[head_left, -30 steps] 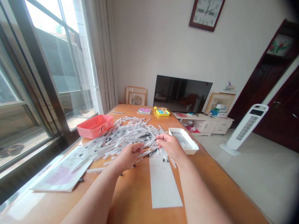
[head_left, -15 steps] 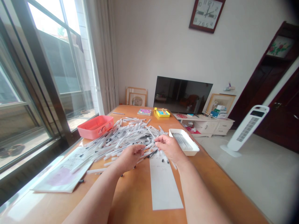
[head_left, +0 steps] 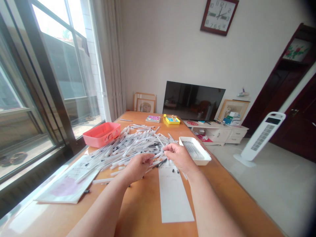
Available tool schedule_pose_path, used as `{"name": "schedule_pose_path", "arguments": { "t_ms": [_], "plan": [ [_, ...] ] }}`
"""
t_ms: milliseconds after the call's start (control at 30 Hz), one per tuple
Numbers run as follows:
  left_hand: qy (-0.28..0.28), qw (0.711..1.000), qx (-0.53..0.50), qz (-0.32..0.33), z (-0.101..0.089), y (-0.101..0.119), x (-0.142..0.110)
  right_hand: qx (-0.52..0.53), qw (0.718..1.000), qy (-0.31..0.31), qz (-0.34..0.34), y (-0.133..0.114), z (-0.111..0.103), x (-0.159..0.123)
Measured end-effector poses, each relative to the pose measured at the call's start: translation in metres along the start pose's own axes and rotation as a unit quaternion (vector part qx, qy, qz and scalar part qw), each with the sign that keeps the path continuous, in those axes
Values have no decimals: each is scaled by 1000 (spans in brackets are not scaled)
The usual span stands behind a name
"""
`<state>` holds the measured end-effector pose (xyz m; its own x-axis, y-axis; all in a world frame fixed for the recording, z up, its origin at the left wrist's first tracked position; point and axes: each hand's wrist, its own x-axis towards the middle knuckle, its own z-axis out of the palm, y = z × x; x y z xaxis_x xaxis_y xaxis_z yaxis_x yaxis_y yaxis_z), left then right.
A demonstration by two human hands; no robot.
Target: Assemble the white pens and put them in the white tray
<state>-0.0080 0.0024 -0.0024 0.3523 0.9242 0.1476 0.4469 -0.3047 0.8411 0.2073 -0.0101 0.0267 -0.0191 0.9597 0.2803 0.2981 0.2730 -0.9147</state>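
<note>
The right hand [head_left: 179, 157] sits curled at the edge of the heap, its fingers [head_left: 166, 148] bunched toward the thumb among the pens; I cannot tell whether they pinch one. The left hand [head_left: 137, 167] lies palm down and loosely curled on the near side of the heap, just beside the right, and I cannot tell whether it grips anything either; both hands touch a loose, crisscrossed heap of white pens [head_left: 130, 148] with black tips, spread across the middle of a wooden table [head_left: 138, 210]; a few pens stray onto a long white paper strip [head_left: 174, 197] below the right hand; just past that hand, a white tray [head_left: 195, 150] holds pens lying side by side; across the heap, toward the window, stands a coral-pink plastic basket [head_left: 101, 134]; a printed sheet [head_left: 66, 181] lies at the heap's near left edge, with pens resting across it; at the far end of the table are a small book [head_left: 152, 118] and a yellow box [head_left: 172, 119]; beyond the table, a dark television [head_left: 193, 100] stands against the wall.
</note>
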Motion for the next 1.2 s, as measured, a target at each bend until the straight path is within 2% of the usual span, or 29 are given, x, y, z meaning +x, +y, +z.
{"name": "schedule_pose_path", "arguments": {
  "t_ms": [267, 633, 733, 900, 1067, 1200],
  "plan": [
    [6, 1000, -6, -5, 1, 1, 0, 8, 1000, -9, 10, -3, 2, -1],
    [5, 999, 18, 40, -1, 4, -1, 54, 997, -44, 33, -2, -2, -4],
    [9, 996, 63, 65, -1, 5, -2, 15, 999, -35, 27, 4, 0, -2],
    [-6, 991, 101, 92, -4, 8, -4, -109, 994, 1, -12, 14, 6, 4],
    [-9, 994, 65, 89, -4, 9, -5, -91, 996, -1, 12, 12, 5, 5],
    [12, 998, 18, 57, -3, 10, -5, -108, 993, -16, -33, 8, 6, 3]
  ]
}}
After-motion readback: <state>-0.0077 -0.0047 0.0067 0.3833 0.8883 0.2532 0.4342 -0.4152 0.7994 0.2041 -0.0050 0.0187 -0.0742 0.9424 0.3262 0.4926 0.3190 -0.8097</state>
